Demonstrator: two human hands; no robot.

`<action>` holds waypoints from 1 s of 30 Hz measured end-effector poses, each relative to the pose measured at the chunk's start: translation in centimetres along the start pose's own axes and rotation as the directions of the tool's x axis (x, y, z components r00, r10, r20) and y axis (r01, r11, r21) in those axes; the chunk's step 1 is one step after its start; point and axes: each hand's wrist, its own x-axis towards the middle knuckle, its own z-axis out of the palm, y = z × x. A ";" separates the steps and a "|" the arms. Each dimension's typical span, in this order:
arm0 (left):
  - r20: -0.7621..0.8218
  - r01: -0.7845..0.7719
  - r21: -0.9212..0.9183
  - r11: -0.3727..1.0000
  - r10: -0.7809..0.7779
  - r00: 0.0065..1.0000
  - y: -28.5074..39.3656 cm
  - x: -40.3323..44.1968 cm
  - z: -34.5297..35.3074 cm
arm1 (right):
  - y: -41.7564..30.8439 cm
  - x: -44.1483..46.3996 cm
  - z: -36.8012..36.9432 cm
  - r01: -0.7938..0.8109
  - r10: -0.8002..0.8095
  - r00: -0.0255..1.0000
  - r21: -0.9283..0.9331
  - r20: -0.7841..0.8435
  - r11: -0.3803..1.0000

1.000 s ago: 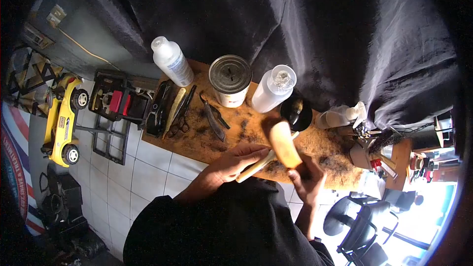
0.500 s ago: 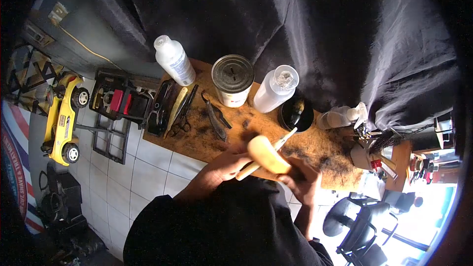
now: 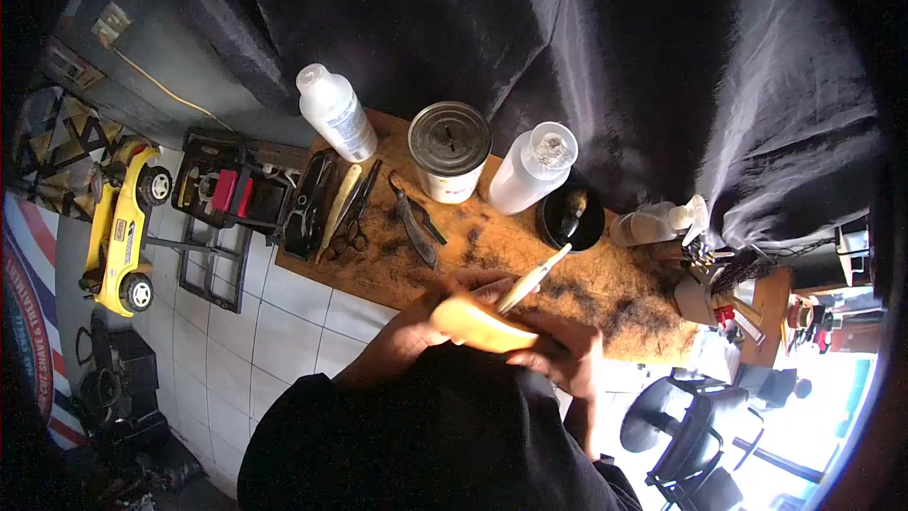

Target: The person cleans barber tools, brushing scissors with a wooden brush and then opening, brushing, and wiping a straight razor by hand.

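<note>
My left hand [image 3: 409,329] is closed around a slim cream-coloured straight razor [image 3: 533,281], whose pale end points up and to the right. My right hand [image 3: 573,357] grips a curved tan wooden brush [image 3: 484,326] at its darker right end; the bristles are hard to make out. The brush's smooth wooden part lies across in front of the left fingers and covers part of the razor. Both hands are close together over the near edge of the wooden table [image 3: 473,251], which is strewn with dark hair clippings.
Along the table stand a white bottle [image 3: 338,118], a lidded can [image 3: 449,151], a second white bottle [image 3: 530,172], a black bowl [image 3: 591,225] and a spray bottle [image 3: 657,224]. Scissors [image 3: 355,232], clippers [image 3: 310,203] and a folded razor [image 3: 413,222] lie left. A toy car [image 3: 123,232] is farther left.
The brush has swung down and left, from upright over the razor to lying low across my left fingers. The razor's lower end is now hidden. My right hand has moved slightly left.
</note>
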 end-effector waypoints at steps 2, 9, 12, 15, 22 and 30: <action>-0.220 0.010 -0.122 0.992 -0.037 0.975 -1.6 -1.1 -0.1 | 0.5 -0.2 -0.1 -0.061 0.066 0.984 0.033 -0.168 0.998; -0.057 0.117 0.004 0.993 -0.117 0.992 0.5 -0.3 0.8 | 1.4 -0.8 -0.6 -0.232 0.278 0.856 0.158 -0.436 0.960; 0.001 0.091 -0.021 0.996 -0.091 0.996 -0.9 0.1 -0.7 | 1.1 -0.9 -0.4 -0.135 0.196 0.931 0.208 -0.308 0.969; 0.034 0.197 0.142 0.970 -0.204 0.978 1.0 -0.1 0.0 | -0.1 0.1 -0.6 0.089 -0.086 0.994 0.033 -0.072 0.995; -0.034 0.090 -0.038 0.995 -0.091 0.995 -0.6 0.0 -0.4 | 0.0 0.3 0.0 0.037 -0.032 0.989 0.031 -0.146 0.999; -0.018 0.085 0.050 0.995 -0.085 0.996 0.1 0.1 0.7 | 1.7 -1.1 -0.4 -0.169 0.269 0.826 0.237 -0.496 0.957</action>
